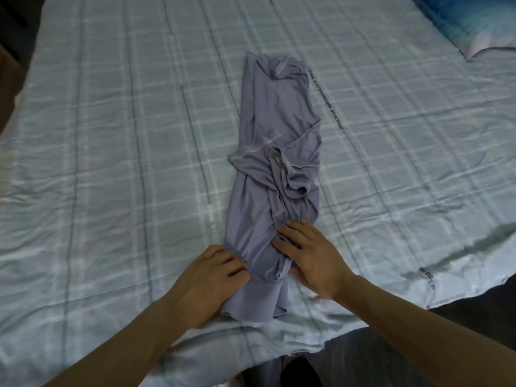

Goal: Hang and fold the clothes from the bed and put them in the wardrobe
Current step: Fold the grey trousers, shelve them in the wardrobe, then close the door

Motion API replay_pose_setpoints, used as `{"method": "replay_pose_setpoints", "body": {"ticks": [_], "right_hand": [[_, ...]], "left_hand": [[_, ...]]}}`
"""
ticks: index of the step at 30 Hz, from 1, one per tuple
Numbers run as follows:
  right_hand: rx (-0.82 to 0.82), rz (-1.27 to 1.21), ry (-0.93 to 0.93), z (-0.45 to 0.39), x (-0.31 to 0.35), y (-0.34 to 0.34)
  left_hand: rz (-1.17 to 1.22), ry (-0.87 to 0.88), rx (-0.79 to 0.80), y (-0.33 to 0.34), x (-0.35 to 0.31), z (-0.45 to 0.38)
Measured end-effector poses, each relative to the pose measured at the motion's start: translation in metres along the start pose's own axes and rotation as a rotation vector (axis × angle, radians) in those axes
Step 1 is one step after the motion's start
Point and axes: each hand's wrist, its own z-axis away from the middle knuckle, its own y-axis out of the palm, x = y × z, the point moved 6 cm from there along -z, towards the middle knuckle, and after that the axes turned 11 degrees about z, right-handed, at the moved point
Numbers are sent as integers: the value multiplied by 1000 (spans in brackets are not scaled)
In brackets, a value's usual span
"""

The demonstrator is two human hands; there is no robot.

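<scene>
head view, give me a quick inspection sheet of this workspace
surface: bed covered by a pale blue checked sheet, wrinkled, its near edge rumpled.
job's things: one grey-blue garment lying in a long narrow strip down the middle of the bed, sleeves bunched across its centre; no wardrobe or hanger in view.
clutter: blue pillow at the far right corner.
hands: left hand with fingers curled into the garment's near left edge; right hand resting flat on the garment's near right part, fingers straight.
cables: nothing seen.
surroundings: dark floor past the bed's right edge; dark shape at far left, too cropped to tell.
</scene>
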Motion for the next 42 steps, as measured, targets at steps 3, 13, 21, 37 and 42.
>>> {"method": "replay_pose_setpoints", "body": {"ticks": [3,13,21,37,42], "right_hand": [[-134,-39,5,-6,3,-6],[-9,-112,-127,43,26,-36],[247,-439,94,85,33,-72],[-96,-866,560,-77,-127,-91],[-121,-885,616,-142,-192,-67]], "left_hand": [[58,-20,-44,-7,-4,-1],[191,26,83,-25,-67,25],[709,-216,-87,-79,-88,31],[820,-543,-686,-163,80,-164],[782,-654,-733,-168,156,-226]]}}
